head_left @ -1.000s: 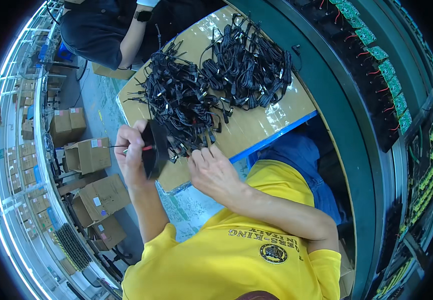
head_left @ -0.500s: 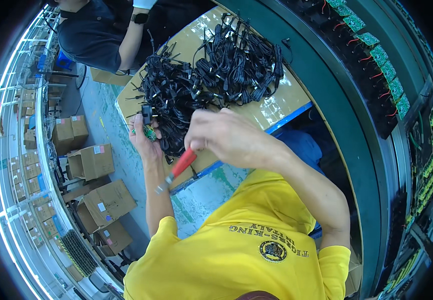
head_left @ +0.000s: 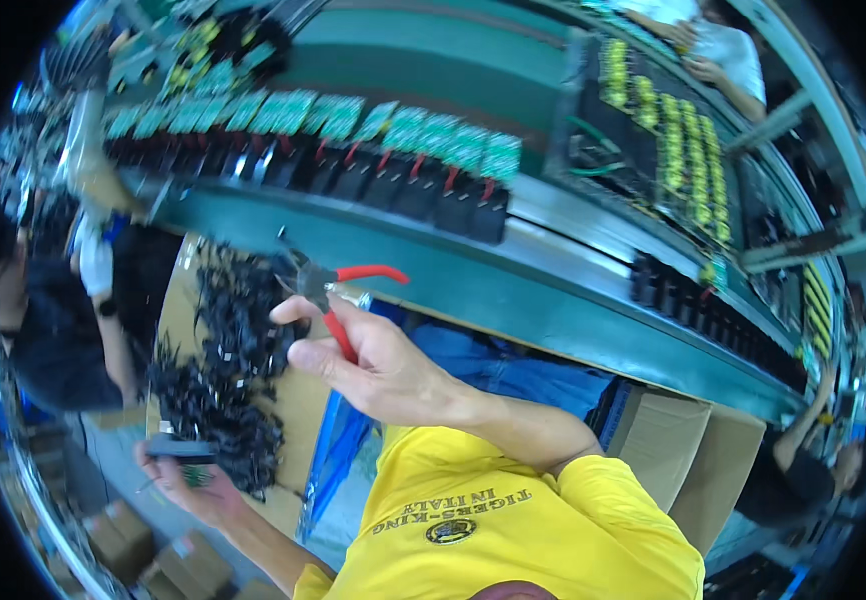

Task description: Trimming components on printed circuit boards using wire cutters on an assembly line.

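My right hand (head_left: pixel 383 370) is raised over the workbench's near edge, closed around one handle of a pair of red-handled pliers (head_left: pixel 341 335). The other handle sticks out to the right, and the grey jaws, somewhat blurred, point up and left. Low on the left, my left hand (head_left: pixel 178 485) grips a black plastic housing (head_left: pixel 181 450) with a small green circuit board (head_left: pixel 198 476) at its underside. Motion smears this hand a little. Between the hands lies a heap of black cables with plugs (head_left: pixel 223 350) on the brown tabletop (head_left: pixel 298 440).
A green conveyor line (head_left: pixel 433 265) runs beyond the bench, bearing a row of black housings with green boards (head_left: pixel 423 135). Yellow parts fill a dark tray (head_left: pixel 673 150). A cardboard box (head_left: pixel 663 435) stands at right. A co-worker (head_left: pixel 63 330) is at left; others appear at right.
My view has swung right, bringing the conveyor across the top. The pliers have turned from pointing down-left to jaws up, handles spread. The left hand still holds the housing and board.
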A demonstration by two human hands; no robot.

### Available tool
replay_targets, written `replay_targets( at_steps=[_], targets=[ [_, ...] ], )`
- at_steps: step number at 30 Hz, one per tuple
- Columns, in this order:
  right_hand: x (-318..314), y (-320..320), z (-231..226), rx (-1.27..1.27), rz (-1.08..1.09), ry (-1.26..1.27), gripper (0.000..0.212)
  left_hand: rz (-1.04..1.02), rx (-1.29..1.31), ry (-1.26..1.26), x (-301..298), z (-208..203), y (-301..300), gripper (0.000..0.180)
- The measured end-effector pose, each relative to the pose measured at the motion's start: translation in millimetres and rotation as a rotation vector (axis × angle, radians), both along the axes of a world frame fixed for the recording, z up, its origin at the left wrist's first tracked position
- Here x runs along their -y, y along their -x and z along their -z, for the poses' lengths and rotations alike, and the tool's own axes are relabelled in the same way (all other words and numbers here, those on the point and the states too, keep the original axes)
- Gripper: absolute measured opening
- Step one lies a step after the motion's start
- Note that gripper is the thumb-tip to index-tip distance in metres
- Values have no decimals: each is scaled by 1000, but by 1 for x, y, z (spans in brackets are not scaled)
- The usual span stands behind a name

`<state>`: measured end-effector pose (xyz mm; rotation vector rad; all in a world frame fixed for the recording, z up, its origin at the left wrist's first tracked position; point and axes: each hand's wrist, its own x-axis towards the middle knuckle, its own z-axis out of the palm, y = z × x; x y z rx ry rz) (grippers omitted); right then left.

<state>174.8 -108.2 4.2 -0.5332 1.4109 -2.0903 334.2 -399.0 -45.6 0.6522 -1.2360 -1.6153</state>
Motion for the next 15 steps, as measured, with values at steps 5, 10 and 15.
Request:
replay_targets(
  at_steps=[5,10,15],
  targets=[
    [-115,-1,-41,-618,691,-629,32,962,-166,-488,-110,16,82,35],
    [-214,-12,-52,-710,1201,-652,53,1474,48,-611,-236,-16,159,26],
    [-259,-14,-35,-55,1035,425,45,1587,350,-286,-306,-33,224,29]
  ],
)
